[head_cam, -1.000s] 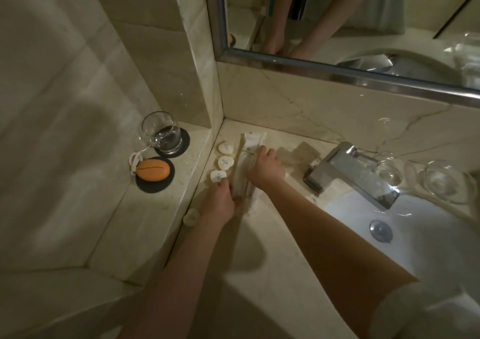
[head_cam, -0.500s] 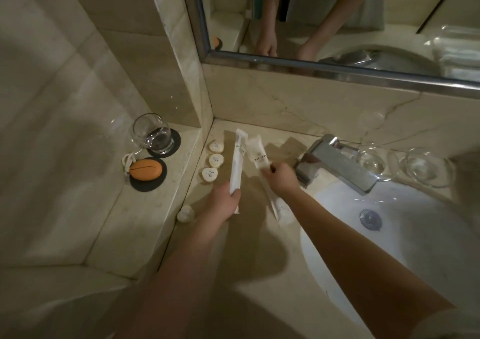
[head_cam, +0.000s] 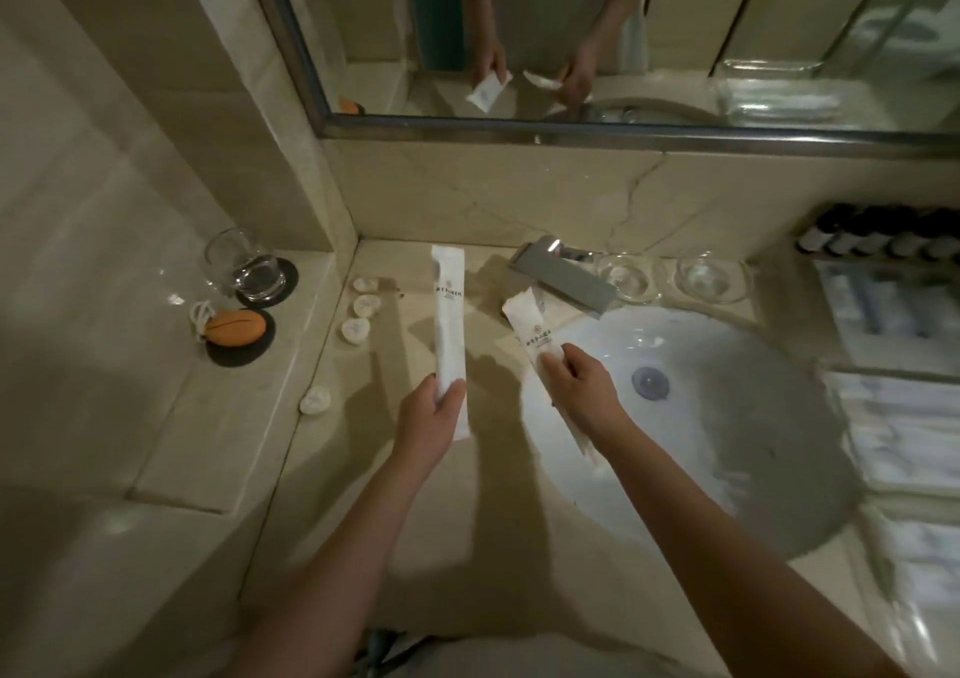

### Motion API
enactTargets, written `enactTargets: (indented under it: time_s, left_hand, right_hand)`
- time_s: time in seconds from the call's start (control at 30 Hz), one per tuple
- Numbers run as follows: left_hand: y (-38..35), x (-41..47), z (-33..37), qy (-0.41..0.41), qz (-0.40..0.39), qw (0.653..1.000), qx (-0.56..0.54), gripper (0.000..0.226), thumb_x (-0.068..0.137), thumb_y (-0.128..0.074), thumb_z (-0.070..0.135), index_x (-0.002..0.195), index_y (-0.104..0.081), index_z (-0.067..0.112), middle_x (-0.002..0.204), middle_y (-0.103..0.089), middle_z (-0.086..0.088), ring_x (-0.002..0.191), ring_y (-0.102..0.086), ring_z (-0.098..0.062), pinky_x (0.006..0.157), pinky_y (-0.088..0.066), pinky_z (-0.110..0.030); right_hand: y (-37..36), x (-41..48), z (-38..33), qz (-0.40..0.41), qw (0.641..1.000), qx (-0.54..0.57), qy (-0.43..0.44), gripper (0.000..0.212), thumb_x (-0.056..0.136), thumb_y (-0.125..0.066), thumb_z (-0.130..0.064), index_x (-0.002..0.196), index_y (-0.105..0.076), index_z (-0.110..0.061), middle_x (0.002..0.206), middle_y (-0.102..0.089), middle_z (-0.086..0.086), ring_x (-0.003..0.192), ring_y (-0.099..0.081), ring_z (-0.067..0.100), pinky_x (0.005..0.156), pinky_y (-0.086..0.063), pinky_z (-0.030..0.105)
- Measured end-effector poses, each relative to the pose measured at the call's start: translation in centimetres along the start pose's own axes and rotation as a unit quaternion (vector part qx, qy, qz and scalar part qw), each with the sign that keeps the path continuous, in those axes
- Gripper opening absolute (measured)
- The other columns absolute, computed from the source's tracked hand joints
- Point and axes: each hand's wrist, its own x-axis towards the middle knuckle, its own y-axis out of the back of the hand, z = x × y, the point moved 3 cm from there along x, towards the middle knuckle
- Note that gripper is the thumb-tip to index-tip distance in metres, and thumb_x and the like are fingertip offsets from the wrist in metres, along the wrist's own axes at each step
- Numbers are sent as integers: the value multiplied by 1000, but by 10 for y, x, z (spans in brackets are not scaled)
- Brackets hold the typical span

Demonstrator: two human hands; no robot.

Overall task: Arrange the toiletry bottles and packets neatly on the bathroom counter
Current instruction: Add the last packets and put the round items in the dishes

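- Left hand (head_cam: 434, 420) grips the near end of a long white packet (head_cam: 448, 324), fingers and thumb closed around it; the packet points away from the person toward the back wall, printed side up.
- Right hand (head_cam: 579, 391) pinches a second white packet (head_cam: 535, 331) near its middle; this one angles up and to the left, its far end close to the faucet (head_cam: 563, 277).
- The two packets are apart, with bare counter (head_cam: 488, 313) between them. Whether either packet touches the counter cannot be told.
- Left of the left hand's packet: three small round white caps (head_cam: 366, 305) in a line along the counter edge; a fourth (head_cam: 315, 399) sits alone, nearer the person.
- Farther left, on a raised ledge (head_cam: 171, 417): a clear glass (head_cam: 241, 264) on a dark coaster, and an orange oval object (head_cam: 234, 327) on another.
- Under and to the right of the right hand: white sink basin (head_cam: 727, 417).
- Beyond the right hand, behind the faucet: two clear glass dishes (head_cam: 711, 274).
- Far right: a row of dark bottles (head_cam: 883, 238), blurred.
- Mirror (head_cam: 623, 27) above reflects both hands and packets.
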Motion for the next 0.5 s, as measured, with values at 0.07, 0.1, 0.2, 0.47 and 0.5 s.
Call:
enactTargets:
  time_s: [0.07, 0.1, 0.2, 0.47, 0.5]
  left_hand:
    - [-14, -16, 7, -8, -12, 1000, -19, 27, 94, -51, 25, 72, -48, 10, 61, -43, 3, 55, -41, -12, 50, -33, -24]
    - [-24, -24, 11, -10, -24, 999, -29, 26, 93, -52, 26, 75, -50, 7, 62, -44, 0, 56, -42, -13, 51, -33, -25]
    - [-54, -42, 20, -23, -56, 997, -45, 33, 91, -55, 29, 78, -49, -1, 65, -42, -5, 60, -41, -17, 53, -33, -28]
    - [-145, -87, 67, -100, -130, 986, -12, 41, 89, -58, 23, 60, -31, 15, 56, -32, 2, 53, -31, -12, 45, -27, -18]
    - [-156, -90, 72, -106, -142, 984, -8, 39, 89, -58, 24, 61, -33, 14, 58, -33, 0, 54, -33, -13, 46, -27, -18]
  right_hand:
    - [18, -15, 12, 18, 1000, 17, -5, 28, 90, -48, -30, 69, -42, -12, 68, -49, 7, 62, -47, 19, 59, -42, 34]
    - [29, -21, 19, 30, 999, 19, -7, 28, 90, -48, -31, 69, -42, -13, 68, -48, 7, 62, -46, 19, 59, -41, 35]
    - [60, -42, 37, 53, 998, 26, -14, 29, 92, -47, -31, 70, -42, -12, 69, -50, 8, 62, -46, 19, 59, -39, 34]
    - [151, -85, 101, 137, 989, 27, -39, 19, 92, -53, -27, 85, -57, -10, 73, -58, 6, 66, -51, 19, 58, -39, 31]
    - [162, -90, 108, 145, 988, 27, -45, 18, 91, -53, -26, 80, -56, -12, 71, -57, 5, 65, -51, 18, 58, -39, 31]
